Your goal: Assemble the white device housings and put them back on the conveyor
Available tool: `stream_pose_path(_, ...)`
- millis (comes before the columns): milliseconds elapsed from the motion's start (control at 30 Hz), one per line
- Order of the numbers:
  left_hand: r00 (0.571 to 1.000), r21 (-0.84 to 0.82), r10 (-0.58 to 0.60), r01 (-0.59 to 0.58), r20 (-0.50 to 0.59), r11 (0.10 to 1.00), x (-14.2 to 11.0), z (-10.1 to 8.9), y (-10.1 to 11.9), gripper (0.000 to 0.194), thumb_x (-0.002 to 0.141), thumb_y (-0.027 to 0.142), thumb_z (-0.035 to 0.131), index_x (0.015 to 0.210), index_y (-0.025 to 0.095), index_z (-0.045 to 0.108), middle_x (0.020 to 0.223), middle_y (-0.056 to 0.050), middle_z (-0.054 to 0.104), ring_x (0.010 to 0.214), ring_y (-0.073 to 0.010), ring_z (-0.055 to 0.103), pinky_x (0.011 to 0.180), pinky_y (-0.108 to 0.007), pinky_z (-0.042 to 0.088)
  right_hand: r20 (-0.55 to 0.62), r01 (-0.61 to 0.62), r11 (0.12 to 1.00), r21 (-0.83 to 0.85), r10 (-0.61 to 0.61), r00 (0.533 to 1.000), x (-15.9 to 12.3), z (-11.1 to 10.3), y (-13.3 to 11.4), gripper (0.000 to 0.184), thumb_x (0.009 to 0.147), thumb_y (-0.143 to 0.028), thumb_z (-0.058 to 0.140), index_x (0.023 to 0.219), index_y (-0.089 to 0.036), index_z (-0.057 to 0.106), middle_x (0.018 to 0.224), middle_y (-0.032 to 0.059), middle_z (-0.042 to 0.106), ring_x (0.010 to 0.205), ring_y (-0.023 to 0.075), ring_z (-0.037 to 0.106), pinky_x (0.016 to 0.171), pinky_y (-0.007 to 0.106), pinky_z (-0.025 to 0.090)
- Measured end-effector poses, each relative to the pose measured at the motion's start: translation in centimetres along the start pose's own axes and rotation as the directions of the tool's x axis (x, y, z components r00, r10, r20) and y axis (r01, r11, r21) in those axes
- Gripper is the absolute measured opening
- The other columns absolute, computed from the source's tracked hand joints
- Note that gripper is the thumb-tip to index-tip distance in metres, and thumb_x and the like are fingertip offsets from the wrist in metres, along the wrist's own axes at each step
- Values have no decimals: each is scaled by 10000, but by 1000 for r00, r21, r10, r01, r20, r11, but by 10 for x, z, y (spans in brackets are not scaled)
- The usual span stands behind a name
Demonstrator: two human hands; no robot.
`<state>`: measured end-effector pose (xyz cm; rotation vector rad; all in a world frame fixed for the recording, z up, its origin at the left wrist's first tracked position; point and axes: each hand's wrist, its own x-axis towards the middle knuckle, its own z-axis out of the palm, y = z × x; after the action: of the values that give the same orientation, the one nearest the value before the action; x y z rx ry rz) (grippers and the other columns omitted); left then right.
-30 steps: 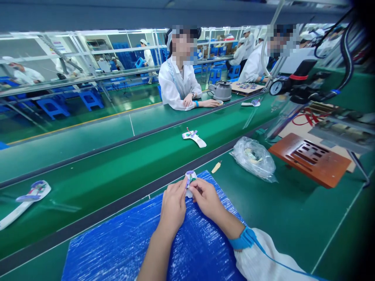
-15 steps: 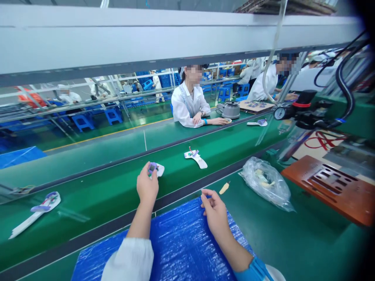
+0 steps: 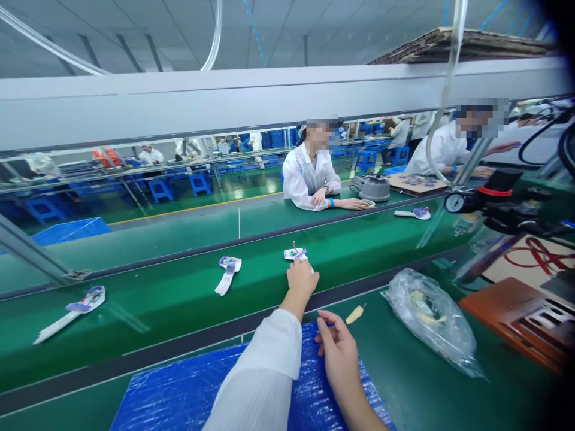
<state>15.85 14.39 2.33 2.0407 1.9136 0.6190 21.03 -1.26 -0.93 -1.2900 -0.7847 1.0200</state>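
My left hand (image 3: pixel 302 278), in a white sleeve, reaches over the green conveyor belt (image 3: pixel 179 299). Its fingers close around a white handle-shaped part (image 3: pixel 291 254) with purple pieces and a short red wire. The fingertips are partly hidden behind the hand. Over the blue plastic-wrapped sheet (image 3: pixel 179 389) hovers my right hand (image 3: pixel 338 344), its fingers loosely bent and a little apart, nothing visible in them. A similar white part (image 3: pixel 229 274) lies on the belt to the left, and another (image 3: pixel 74 312) farther left.
A small cream-coloured piece with a dark tip (image 3: pixel 354 314) and a clear plastic bag (image 3: pixel 433 323) lie to the right. Beyond them sit an orange-brown fixture (image 3: pixel 516 323) and a pressure gauge (image 3: pixel 454 203). A co-worker (image 3: pixel 312 173) sits across the belt.
My left hand has let go of the left-hand part, now lying on the belt, and moved right to another one. My right hand stays over the blue sheet. The view has shifted.
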Motion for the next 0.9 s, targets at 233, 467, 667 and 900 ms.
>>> stream_pose_path(233, 988, -127, 145, -137, 53, 982, -88, -74, -44, 179, 699, 82, 530, 816, 202, 465, 878, -13, 568, 823, -169, 549, 763, -277, 429, -123, -31, 989, 148, 49, 991, 8, -10, 0, 485, 765, -506, 642, 1098, -155, 620, 605, -14, 578, 483, 131, 495, 468, 254, 426)
stream_pose_path(467, 964, -70, 259, -254, 63, 965, -193, -93, -81, 302, 721, 125, 590, 992, 234, 513, 1076, -37, 570, 1069, -266, 491, 911, -428, 360, 168, -98, 994, -43, 104, 980, 0, -7, -4, 417, 748, -498, 641, 947, -134, 686, 544, -10, 546, 404, 132, 476, 409, 269, 382)
stream_pose_path(667, 989, -208, 138, -147, -61, 967, -189, -57, -77, 394, 789, 226, 655, 1154, 234, 506, 1108, -63, 596, 1056, -271, 537, 895, -426, 394, 163, 17, 977, -210, 18, 987, -4, -12, -3, 344, 751, -455, 636, 947, -179, 694, 594, 12, 578, 432, 143, 478, 392, 267, 368)
stream_pose_path(900, 998, -472, 55, -41, 16, 881, -188, -59, -86, 304, 851, 380, 608, 1105, 227, 540, 1039, -53, 643, 982, -240, 586, 875, -390, 421, 439, -159, 986, -41, 160, 884, -9, -11, -11, 279, 790, -364, 550, 929, -166, 689, 744, 50, 643, 532, 136, 526, 453, 248, 399)
